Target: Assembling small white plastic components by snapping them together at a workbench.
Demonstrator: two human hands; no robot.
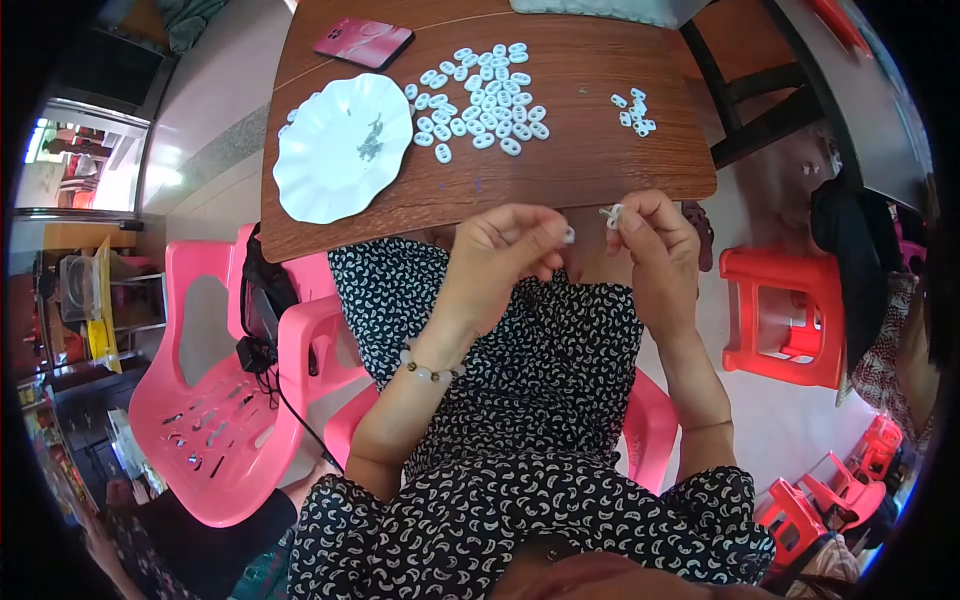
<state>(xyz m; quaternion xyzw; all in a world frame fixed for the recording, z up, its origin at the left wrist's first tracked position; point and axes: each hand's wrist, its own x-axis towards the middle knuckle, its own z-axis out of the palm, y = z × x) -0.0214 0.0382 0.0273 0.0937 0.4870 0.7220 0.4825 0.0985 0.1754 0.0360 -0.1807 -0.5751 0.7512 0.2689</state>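
Note:
My left hand [493,258] is closed in a pinch just past the table's near edge, with a small white oval piece [569,236] at its fingertips. A short gap away, my right hand [660,250] pinches a small white piece [613,216]; something thin sticks out beside it, too small to name. Many white oval pieces [491,100], each with two dark holes, lie loose on the brown table [570,175]. A smaller group of white pieces [634,118] lies farther right. At left, a white wavy-rimmed plate [310,150] holds a little heap of tiny grey bits [371,140].
A pink phone [362,43] lies behind the plate. At the table's far edge is a pale tray-like object [600,8]. A pink chair [215,430] with a black bag [268,285] stands at left, and a red stool [782,315] at right. Another person sits at lower left.

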